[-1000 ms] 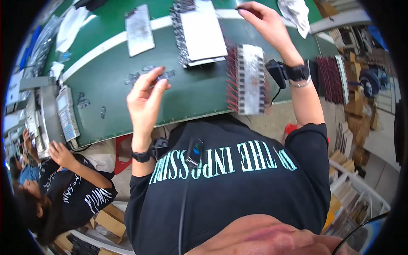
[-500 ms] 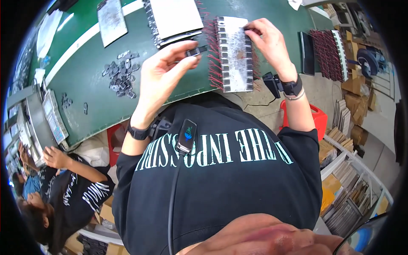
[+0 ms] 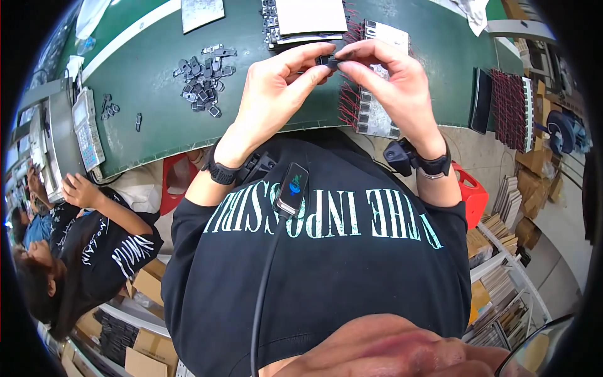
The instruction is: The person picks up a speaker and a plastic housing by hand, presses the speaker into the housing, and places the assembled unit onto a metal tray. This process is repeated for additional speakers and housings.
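My left hand pinches a small black plastic part between thumb and fingertips. Against its other end, my right hand closes thumb and forefinger, so the fingertips of both hands meet at the part. Partly hidden behind my right hand lies a white, stained panel, with black pieces lined along its edges and thin red wires sticking out at the side. To the left of my left hand, a loose pile of similar black parts rests on the green table.
A stack of white panels edged with black parts stands at the back. Another red-wired panel lies at the right beside a black slab. A keypad device and a co-worker's hand are at the left; a red stool stands below the table.
My right hand has left the panel's edge and come left to the black part. My left hand has moved slightly right in view; both hands now meet. The view has shifted.
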`<action>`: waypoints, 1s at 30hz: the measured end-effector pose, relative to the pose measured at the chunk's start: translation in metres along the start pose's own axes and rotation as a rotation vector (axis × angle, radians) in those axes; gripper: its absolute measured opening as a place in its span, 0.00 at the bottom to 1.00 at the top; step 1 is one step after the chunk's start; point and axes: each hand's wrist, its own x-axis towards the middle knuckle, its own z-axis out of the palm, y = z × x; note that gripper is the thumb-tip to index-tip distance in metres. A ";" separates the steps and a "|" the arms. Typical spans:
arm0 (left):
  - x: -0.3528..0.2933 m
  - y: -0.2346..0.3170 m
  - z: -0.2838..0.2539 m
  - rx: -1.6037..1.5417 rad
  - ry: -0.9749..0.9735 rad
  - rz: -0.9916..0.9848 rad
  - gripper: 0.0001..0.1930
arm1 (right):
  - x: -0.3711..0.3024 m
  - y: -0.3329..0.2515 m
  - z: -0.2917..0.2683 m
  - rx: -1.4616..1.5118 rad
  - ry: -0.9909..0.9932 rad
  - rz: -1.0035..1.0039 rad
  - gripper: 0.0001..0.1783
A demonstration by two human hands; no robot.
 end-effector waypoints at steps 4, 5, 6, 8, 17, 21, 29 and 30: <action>-0.001 -0.007 0.000 0.018 0.000 0.013 0.18 | 0.000 0.003 0.006 0.006 0.005 0.014 0.08; -0.002 -0.007 -0.001 0.018 0.001 0.013 0.18 | 0.000 0.003 0.007 0.019 0.007 0.029 0.08; -0.003 -0.008 -0.002 0.045 -0.004 0.014 0.18 | 0.001 0.005 0.007 0.019 0.007 0.028 0.08; -0.004 -0.009 -0.004 0.097 -0.015 0.015 0.18 | 0.001 0.013 0.008 0.073 -0.033 0.022 0.08; -0.004 -0.007 -0.008 0.166 -0.045 0.109 0.21 | 0.016 0.024 -0.007 0.388 -0.331 0.231 0.08; -0.004 -0.005 -0.013 0.222 -0.093 0.102 0.24 | 0.015 0.023 -0.003 0.412 -0.312 0.163 0.11; -0.012 0.009 -0.014 0.510 -0.048 0.212 0.28 | 0.011 0.016 0.015 -0.048 -0.288 0.133 0.10; -0.014 0.004 -0.012 0.547 -0.034 0.235 0.29 | 0.011 0.014 0.023 -0.037 -0.309 0.108 0.10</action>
